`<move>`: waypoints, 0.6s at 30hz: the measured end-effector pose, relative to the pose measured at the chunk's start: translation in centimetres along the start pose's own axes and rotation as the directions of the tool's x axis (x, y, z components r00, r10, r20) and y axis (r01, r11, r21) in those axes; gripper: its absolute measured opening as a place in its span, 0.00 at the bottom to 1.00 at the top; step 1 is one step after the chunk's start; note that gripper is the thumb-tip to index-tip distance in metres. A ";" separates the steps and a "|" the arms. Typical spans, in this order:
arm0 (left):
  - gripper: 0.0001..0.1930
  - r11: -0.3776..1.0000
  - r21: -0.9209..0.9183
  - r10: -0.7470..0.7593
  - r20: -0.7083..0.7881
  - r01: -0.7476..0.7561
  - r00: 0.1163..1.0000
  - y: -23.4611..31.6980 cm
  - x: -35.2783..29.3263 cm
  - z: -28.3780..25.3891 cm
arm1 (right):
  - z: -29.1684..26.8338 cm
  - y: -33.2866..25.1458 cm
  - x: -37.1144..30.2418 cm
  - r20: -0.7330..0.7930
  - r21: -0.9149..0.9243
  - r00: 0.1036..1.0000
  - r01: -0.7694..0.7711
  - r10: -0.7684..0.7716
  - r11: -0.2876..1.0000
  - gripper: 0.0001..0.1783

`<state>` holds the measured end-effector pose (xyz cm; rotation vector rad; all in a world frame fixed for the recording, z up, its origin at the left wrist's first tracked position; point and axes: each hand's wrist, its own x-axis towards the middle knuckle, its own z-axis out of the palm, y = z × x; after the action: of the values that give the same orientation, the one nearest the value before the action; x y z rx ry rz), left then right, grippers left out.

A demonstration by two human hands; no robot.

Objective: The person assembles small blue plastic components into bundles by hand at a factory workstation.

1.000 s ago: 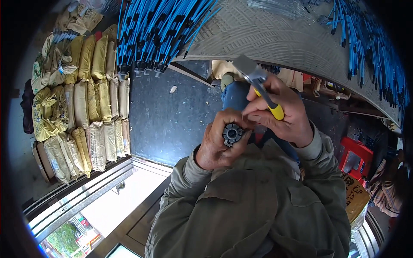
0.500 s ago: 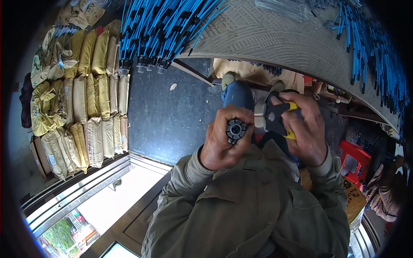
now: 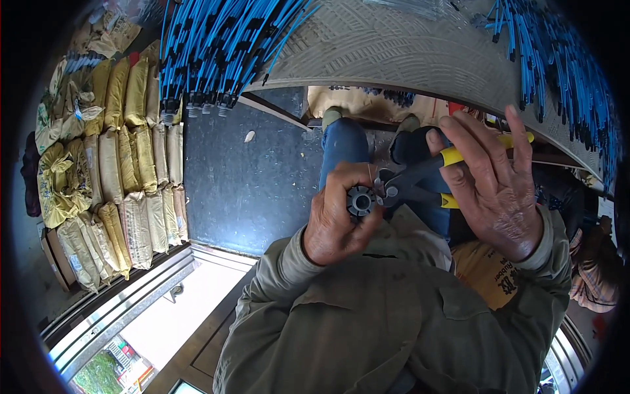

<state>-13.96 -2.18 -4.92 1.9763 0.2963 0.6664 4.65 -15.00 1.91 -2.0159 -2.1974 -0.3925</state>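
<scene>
My left hand is closed around a black round plastic part, with its ribbed end and central hole facing up. The rest of that part is hidden in the fist. A pair of cutting pliers with black and yellow handles is in my right hand. Its handles are spread apart, and its jaws are beside the part's rim; I cannot tell whether they touch. The fingers of my right hand are loosely extended along the handles. A fine pale strand shows above the black part.
Ahead is a grey textured table. Bunches of blue rods with black ends hang over its left edge, more at its right. Stacked yellow and tan sacks stand on the left. A printed tan sack lies beside my right forearm.
The pliers' handles have spread apart. My right hand has moved right and its fingers have straightened from a tight grip. My left hand still holds the black part in about the same place.
</scene>
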 end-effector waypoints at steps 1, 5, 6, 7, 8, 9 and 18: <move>0.20 1.000 0.000 -0.002 0.007 0.002 1.000 -0.1 -0.1 -0.1 | -0.1 0.1 0.1 0.001 0.000 1.000 -0.003 0.003 1.000 0.14; 0.21 1.000 -0.025 0.018 0.016 -0.017 1.000 -0.3 -0.2 -0.3 | -0.7 0.2 0.7 -0.041 -0.052 0.998 0.049 -0.051 0.997 0.12; 0.22 0.999 -0.036 0.029 0.016 -0.028 0.999 -0.4 -0.2 -0.3 | -0.9 0.2 0.8 -0.008 -0.038 0.999 0.046 -0.046 0.998 0.12; 0.22 0.999 -0.035 0.028 0.018 -0.028 0.999 -0.3 -0.2 -0.3 | -1.1 0.2 0.9 0.025 -0.024 0.999 0.043 -0.042 0.999 0.12; 0.21 0.999 -0.025 0.020 0.016 -0.019 1.000 -0.3 -0.1 -0.3 | -1.1 0.2 0.9 0.058 -0.010 0.998 0.039 -0.038 0.999 0.11; 0.21 1.000 -0.015 0.011 0.013 -0.011 1.000 -0.2 -0.1 -0.4 | -1.1 0.1 0.9 0.056 -0.010 0.998 0.038 -0.037 0.999 0.11; 0.19 0.997 -0.081 -0.004 -0.090 -0.003 0.996 -0.9 -0.3 -0.3 | 5.2 -3.5 -1.3 -0.081 0.450 0.965 -0.188 0.250 0.873 0.10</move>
<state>-14.29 -1.62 -5.67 1.8719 0.3193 0.7570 1.70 -14.99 -3.79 -1.8886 -1.7498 0.0009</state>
